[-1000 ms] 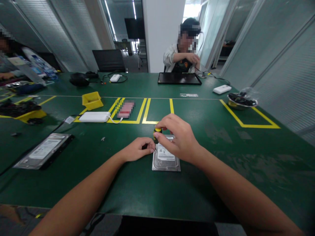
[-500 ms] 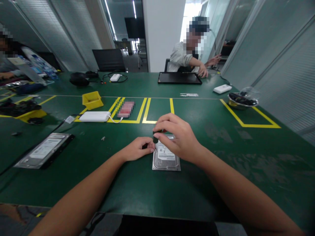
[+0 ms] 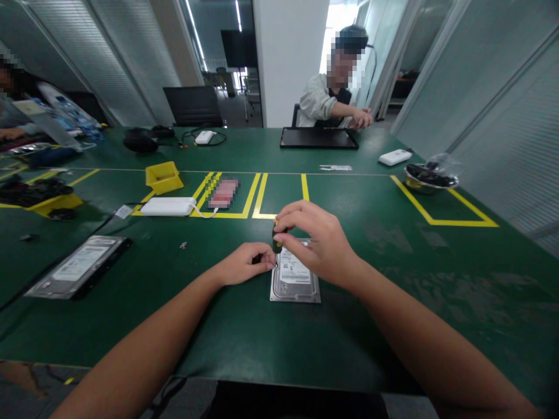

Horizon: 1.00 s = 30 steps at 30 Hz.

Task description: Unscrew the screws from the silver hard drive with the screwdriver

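Note:
A silver hard drive (image 3: 296, 286) with a white label lies flat on the green table before me. My right hand (image 3: 321, 241) is closed around the dark, yellow-marked handle of a screwdriver (image 3: 277, 241), held upright over the drive's upper left edge. The screwdriver's lower end is hidden behind fingers. At that same edge, my left hand (image 3: 248, 263) has its fingers curled and pinched together, touching the drive's side or the screwdriver's shaft; which of them it grips, I cannot tell. Several tiny screws (image 3: 183, 245) lie to the left of my left hand.
Another hard drive (image 3: 81, 267) lies at the left beside a black cable. Beyond are a white power bank (image 3: 168, 206), a yellow bin (image 3: 163, 177) and a metal bowl (image 3: 430, 179). Across the table, a person (image 3: 327, 99) sits behind a black panel (image 3: 318, 138).
The screwdriver handle has turned in my right fingers, now showing yellow marks. My left hand and the drive stay nearly in place. The person opposite has brought their hands together.

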Motion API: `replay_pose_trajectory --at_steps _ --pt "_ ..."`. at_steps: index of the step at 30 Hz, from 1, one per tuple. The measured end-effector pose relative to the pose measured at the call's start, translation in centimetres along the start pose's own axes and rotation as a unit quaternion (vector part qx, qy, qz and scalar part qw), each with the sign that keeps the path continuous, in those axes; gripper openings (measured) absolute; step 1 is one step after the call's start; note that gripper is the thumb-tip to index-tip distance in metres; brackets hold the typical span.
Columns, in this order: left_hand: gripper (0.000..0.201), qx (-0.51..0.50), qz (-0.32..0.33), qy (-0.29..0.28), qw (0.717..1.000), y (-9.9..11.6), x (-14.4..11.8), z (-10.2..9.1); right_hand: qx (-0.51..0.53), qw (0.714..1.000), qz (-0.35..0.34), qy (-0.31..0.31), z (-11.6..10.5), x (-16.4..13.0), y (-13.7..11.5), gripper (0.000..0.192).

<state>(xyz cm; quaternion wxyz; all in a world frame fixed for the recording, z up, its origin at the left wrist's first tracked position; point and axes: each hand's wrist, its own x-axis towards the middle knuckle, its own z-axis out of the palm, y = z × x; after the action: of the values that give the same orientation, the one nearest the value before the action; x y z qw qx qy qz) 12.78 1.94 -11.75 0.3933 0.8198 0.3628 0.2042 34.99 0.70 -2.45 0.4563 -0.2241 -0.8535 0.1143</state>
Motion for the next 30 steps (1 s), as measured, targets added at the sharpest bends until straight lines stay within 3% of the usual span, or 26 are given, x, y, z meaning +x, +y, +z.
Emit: replay_pose_trajectory --at_steps 11,30 --pt "0.015 0.003 -0.002 0.004 1.000 -0.30 -0.01 0.08 0.034 0.998 -0.024 -0.042 -0.29 -0.08 -0.01 0.028" --pt "0.020 0.021 -0.001 0.015 1.000 -0.47 -0.02 0.23 0.011 0.998 -0.042 -0.054 -0.24 -0.24 0.08 0.033"
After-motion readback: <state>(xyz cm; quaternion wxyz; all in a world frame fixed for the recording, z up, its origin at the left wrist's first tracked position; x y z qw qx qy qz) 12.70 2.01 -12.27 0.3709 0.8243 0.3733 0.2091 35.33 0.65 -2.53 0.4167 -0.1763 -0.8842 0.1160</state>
